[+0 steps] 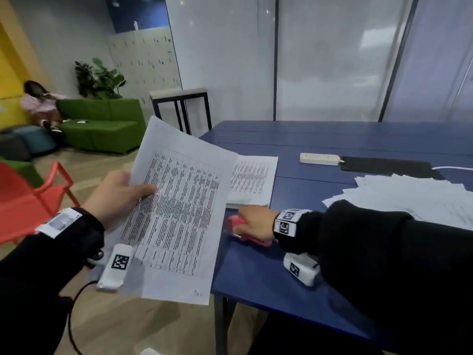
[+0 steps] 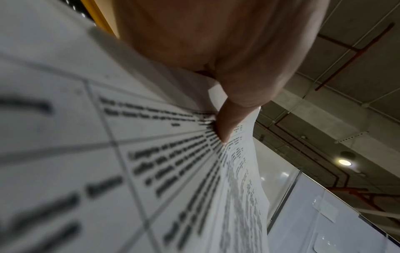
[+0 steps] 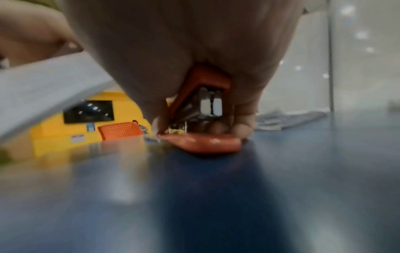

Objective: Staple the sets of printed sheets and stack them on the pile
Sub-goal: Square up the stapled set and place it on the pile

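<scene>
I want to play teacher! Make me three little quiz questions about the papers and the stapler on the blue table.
1. True or false: the left hand holds a set of printed sheets up off the blue table.
2. Which thing does the right hand grip? A) the power strip B) the red stapler C) the loose sheets
3. Fill in: the neat pile lies on the table just beyond the ____.

Key: 1 true. 2 B; in the right wrist view the fingers curl round the stapler, whose base sits on the table. 3 stapler.
</scene>
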Action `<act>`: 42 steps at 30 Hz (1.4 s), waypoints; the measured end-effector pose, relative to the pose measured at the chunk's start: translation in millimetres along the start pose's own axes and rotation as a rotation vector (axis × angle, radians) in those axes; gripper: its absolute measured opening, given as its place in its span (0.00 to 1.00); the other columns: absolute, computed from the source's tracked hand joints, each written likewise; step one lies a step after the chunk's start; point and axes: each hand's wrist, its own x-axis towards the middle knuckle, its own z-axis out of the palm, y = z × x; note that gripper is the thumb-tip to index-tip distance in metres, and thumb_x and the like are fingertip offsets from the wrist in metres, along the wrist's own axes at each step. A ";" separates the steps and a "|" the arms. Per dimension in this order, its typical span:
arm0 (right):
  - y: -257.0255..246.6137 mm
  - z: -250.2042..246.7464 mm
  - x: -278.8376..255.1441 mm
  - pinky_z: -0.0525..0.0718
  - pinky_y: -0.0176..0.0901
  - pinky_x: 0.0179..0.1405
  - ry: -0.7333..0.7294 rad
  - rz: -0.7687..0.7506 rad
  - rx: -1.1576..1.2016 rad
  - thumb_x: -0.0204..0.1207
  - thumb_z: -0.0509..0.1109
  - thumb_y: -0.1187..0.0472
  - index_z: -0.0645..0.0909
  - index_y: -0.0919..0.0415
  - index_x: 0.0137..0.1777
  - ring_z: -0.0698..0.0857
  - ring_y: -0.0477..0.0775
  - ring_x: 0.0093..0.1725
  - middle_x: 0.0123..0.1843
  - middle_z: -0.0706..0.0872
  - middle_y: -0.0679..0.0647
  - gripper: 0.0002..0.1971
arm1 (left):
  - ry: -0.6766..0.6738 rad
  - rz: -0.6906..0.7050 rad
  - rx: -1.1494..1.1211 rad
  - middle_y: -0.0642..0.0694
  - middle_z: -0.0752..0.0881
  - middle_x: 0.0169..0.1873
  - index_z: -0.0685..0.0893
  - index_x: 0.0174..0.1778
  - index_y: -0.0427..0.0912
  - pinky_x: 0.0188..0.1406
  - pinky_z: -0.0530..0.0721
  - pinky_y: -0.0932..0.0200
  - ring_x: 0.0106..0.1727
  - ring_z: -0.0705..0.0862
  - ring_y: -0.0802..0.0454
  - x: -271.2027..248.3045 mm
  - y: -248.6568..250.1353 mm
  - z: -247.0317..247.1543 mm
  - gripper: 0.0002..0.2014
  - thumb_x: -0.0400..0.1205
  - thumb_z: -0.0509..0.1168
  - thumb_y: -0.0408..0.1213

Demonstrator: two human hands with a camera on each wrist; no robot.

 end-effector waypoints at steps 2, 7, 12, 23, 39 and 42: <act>19.4 -5.9 -12.5 0.83 0.52 0.50 0.045 0.102 0.300 0.83 0.70 0.42 0.78 0.59 0.53 0.86 0.61 0.48 0.50 0.88 0.59 0.18 | -0.055 -0.021 -0.009 0.35 0.94 0.48 0.88 0.56 0.31 0.38 0.94 0.52 0.44 0.95 0.40 -2.8 -2.5 8.1 0.07 0.86 0.67 0.24; 69.4 -43.0 -55.0 0.85 0.45 0.24 0.388 0.360 1.203 0.87 0.69 0.55 0.79 0.62 0.45 0.87 0.58 0.27 0.35 0.88 0.62 0.12 | -0.183 -0.002 0.015 0.38 0.95 0.44 0.88 0.55 0.33 0.40 0.94 0.49 0.41 0.95 0.41 -8.3 -2.2 37.3 0.06 0.85 0.68 0.25; 107.7 -84.6 -81.1 0.83 0.45 0.32 0.783 0.505 1.449 0.83 0.71 0.52 0.83 0.54 0.43 0.79 0.50 0.30 0.37 0.83 0.50 0.09 | -0.340 0.026 0.032 0.37 0.95 0.47 0.89 0.56 0.32 0.38 0.92 0.55 0.45 0.95 0.38 -11.3 1.5 84.7 0.06 0.85 0.69 0.25; 162.6 -62.3 -107.5 0.92 0.60 0.42 0.928 0.748 1.467 0.76 0.78 0.39 0.84 0.64 0.60 0.90 0.60 0.41 0.54 0.91 0.64 0.27 | -0.501 0.172 0.351 0.49 0.95 0.42 0.90 0.47 0.50 0.51 0.92 0.43 0.43 0.94 0.47 -1.7 29.0 185.6 0.02 0.82 0.77 0.39; 172.0 -42.1 -96.9 0.82 0.41 0.30 1.059 0.869 1.533 0.80 0.71 0.35 0.80 0.63 0.64 0.90 0.60 0.50 0.57 0.89 0.60 0.30 | -0.454 0.219 0.531 0.49 0.92 0.46 0.88 0.51 0.51 0.52 0.91 0.46 0.45 0.92 0.48 0.8 55.5 215.8 0.06 0.82 0.76 0.44; 171.6 -39.5 -94.4 0.89 0.45 0.39 1.076 0.871 1.560 0.79 0.73 0.37 0.80 0.61 0.60 0.92 0.61 0.50 0.54 0.90 0.59 0.26 | -0.454 0.220 0.522 0.48 0.93 0.46 0.88 0.53 0.49 0.53 0.91 0.44 0.45 0.92 0.48 0.0 55.1 215.8 0.07 0.82 0.76 0.43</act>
